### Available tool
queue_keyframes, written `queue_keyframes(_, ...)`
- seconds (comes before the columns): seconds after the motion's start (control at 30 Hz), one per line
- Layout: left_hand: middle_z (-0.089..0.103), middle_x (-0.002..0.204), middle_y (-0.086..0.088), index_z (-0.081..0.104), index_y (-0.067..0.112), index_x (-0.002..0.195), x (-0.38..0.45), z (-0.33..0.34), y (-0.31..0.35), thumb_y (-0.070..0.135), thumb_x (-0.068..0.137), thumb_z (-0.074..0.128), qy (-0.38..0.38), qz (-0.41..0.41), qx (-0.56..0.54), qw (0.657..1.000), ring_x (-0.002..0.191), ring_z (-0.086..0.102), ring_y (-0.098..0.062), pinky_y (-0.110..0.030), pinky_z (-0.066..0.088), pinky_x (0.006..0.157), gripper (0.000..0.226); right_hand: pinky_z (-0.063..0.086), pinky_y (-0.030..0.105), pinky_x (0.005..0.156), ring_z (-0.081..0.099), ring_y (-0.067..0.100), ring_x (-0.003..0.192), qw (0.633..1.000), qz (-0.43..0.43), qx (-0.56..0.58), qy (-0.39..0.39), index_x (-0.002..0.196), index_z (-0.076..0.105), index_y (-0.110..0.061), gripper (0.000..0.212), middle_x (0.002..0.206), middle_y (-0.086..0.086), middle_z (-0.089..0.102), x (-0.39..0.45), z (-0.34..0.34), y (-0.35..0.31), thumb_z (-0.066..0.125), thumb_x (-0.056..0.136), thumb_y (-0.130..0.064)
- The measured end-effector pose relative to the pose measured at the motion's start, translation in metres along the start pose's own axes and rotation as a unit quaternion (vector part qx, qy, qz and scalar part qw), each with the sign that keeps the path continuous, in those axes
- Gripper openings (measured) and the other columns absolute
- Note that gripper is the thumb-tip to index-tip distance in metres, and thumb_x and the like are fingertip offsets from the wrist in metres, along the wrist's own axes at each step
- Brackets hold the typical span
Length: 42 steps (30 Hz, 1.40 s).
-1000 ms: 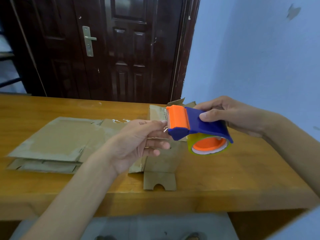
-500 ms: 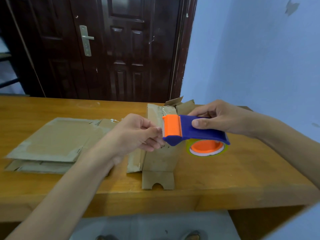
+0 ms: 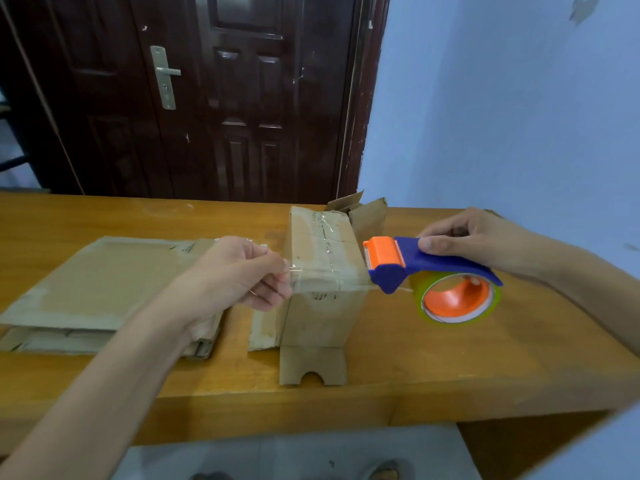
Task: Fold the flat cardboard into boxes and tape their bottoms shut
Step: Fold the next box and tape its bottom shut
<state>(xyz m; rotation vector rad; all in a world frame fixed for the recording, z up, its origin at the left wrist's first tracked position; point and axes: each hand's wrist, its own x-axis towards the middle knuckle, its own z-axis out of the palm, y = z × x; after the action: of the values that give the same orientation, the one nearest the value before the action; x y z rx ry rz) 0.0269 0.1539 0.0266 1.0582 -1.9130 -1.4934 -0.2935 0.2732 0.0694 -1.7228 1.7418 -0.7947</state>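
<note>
A folded cardboard box [image 3: 323, 306] stands on the wooden table [image 3: 450, 368], its taped bottom facing up and its flaps splayed on the tabletop. My left hand [image 3: 242, 271] pinches the free end of a clear tape strip [image 3: 329, 277] at the box's left edge. The strip stretches across the top of the box to a blue and orange tape dispenser [image 3: 433, 275], which my right hand [image 3: 474, 237] grips by its blue handle to the right of the box. A yellowish tape roll sits on the dispenser's orange hub.
A stack of flat cardboard sheets [image 3: 97, 289] lies on the table to the left of the box. A dark wooden door [image 3: 214, 98] stands behind the table, and a pale blue wall [image 3: 502, 116] runs along the right side.
My hands have moved apart: the left drew the tape end leftwards, the right carried the dispenser rightwards, so a strip now spans the box. The view has shifted closer.
</note>
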Motion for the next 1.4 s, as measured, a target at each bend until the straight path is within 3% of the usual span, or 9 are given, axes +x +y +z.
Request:
queue_keyframes(0.2,0.079,0.079,-0.012,0.074,0.003,0.082,0.009,0.004,0.003,0.011,0.100,0.060,0.007,0.004,0.030,1.000,0.064,0.069,-0.013,-0.021,0.057,0.059,0.024,0.051,0.032,0.078,0.073,0.021,0.083,1.000,0.011,0.022,-0.005,0.102,0.082,-0.025,0.036,0.094,0.005,0.080,0.003,0.005,0.015,0.069,0.093,-0.057)
queue_keyframes(0.47,0.078,0.079,-0.014,0.071,0.006,0.072,0.020,0.004,-0.004,0.009,0.099,0.059,0.002,-0.001,0.034,0.999,0.062,0.067,-0.014,-0.022,0.056,0.059,0.030,0.053,0.021,0.071,0.074,0.015,0.081,0.999,0.012,0.038,-0.019,0.095,0.080,-0.034,0.031,0.092,-0.001,0.079,0.014,0.015,0.034,0.061,0.087,-0.057)
queue_keyframes(0.8,0.071,0.074,-0.017,0.068,0.013,0.064,0.037,0.000,-0.033,0.011,0.100,0.060,-0.020,-0.001,-0.021,1.000,0.064,0.067,-0.022,-0.026,0.059,0.061,0.037,0.054,0.024,0.073,0.075,0.016,0.083,0.997,0.027,0.067,-0.021,0.106,0.076,-0.023,0.040,0.095,0.000,0.079,0.022,0.027,0.048,0.060,0.088,-0.055)
queue_keyframes(0.97,0.057,0.066,-0.009,0.061,0.019,0.065,0.037,-0.002,-0.056,0.032,0.088,0.063,-0.051,0.009,-0.085,0.995,0.065,0.065,-0.025,-0.025,0.053,0.059,0.026,0.054,0.025,0.073,0.074,0.018,0.082,0.996,0.022,0.089,-0.019,0.108,0.074,-0.022,0.038,0.096,0.001,0.079,0.026,0.039,0.051,0.063,0.093,-0.055)
queue_keyframes(1.1,0.045,0.067,-0.004,0.057,0.017,0.073,0.032,0.005,-0.083,0.039,0.098,0.059,-0.065,0.053,-0.159,0.984,0.059,0.055,-0.020,-0.031,0.044,0.061,0.033,0.053,0.021,0.069,0.073,0.016,0.078,0.994,0.012,0.112,-0.001,0.104,0.076,-0.023,0.035,0.092,0.001,0.079,0.028,0.047,0.052,0.067,0.094,-0.056)
queue_keyframes(1.27,0.043,0.063,-0.002,0.052,0.019,0.067,0.036,0.007,-0.090,0.046,0.097,0.064,-0.051,0.063,-0.165,0.983,0.055,0.053,-0.019,-0.032,0.043,0.063,0.042,0.050,0.017,0.066,0.069,0.013,0.071,0.989,0.014,0.147,0.002,0.092,0.077,-0.030,0.028,0.087,0.005,0.077,0.030,0.053,0.053,0.063,0.085,-0.053)
queue_keyframes(1.4,0.050,0.054,-0.002,0.052,0.020,0.058,0.034,0.012,-0.104,0.060,0.081,0.075,0.001,0.045,-0.175,0.984,0.053,0.055,-0.019,-0.023,0.050,0.062,0.052,0.051,0.016,0.064,0.069,0.013,0.069,0.988,0.007,0.152,0.009,0.091,0.077,-0.029,0.026,0.086,0.004,0.077,0.031,0.055,0.050,0.063,0.085,-0.049)
